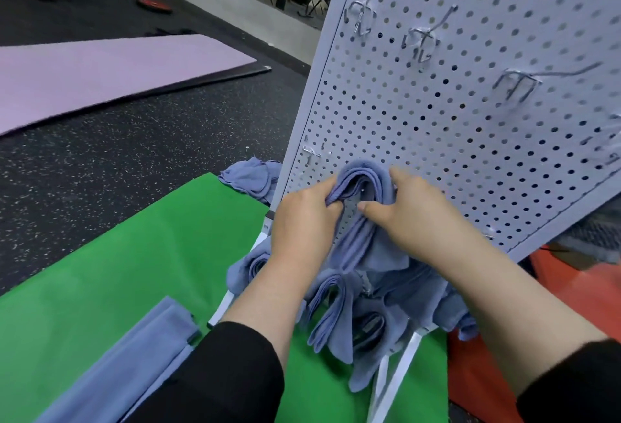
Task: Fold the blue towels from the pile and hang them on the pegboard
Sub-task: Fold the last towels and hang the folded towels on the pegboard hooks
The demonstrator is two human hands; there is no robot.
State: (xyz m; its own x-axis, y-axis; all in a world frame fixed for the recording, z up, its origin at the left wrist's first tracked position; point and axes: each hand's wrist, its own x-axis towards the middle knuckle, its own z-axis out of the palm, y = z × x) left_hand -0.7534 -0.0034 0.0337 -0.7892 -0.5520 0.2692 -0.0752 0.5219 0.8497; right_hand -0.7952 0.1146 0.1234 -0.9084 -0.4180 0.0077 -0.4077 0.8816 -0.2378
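Now left hand (304, 217) and right hand (408, 211) both grip the folded blue towel (361, 187) looped against the pegboard (470, 120), above towels already hung; best seat the fold fully over its hook, hidden here, before releasing.

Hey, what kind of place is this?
Probably a gym or workout room: speckled rubber flooring, a pink exercise mat laid out, and a red weight plate on the floor farther back.
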